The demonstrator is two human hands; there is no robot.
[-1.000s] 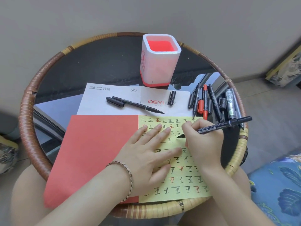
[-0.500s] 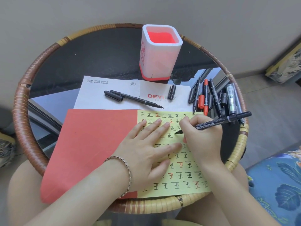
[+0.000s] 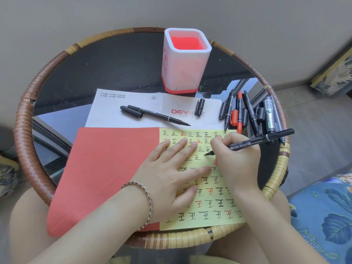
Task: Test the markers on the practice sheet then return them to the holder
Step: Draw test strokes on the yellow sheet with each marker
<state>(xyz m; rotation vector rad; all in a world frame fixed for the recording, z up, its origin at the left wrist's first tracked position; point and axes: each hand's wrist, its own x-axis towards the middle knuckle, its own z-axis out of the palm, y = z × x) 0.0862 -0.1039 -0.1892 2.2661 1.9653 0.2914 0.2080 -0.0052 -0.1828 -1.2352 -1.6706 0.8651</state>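
Slim black plastic marker (image 3: 253, 141) pinched in curled fingers of right hand (image 3: 238, 159). Long axis roughly 8-to-2 o'clock, tip at the 8 o'clock end, set on the yellow paper practice sheet (image 3: 215, 206) with rows of inked characters. Sheet pressed flat by left hand (image 3: 171, 174), fingers spread. Smooth red paper (image 3: 106, 168) at 9 o'clock of the sheet. Loose markers (image 3: 247, 113) piled at 2 o'clock on the round glass-topped rattan table (image 3: 24, 134). White square-mouthed holder with red interior (image 3: 182, 73) upright at 12 o'clock.
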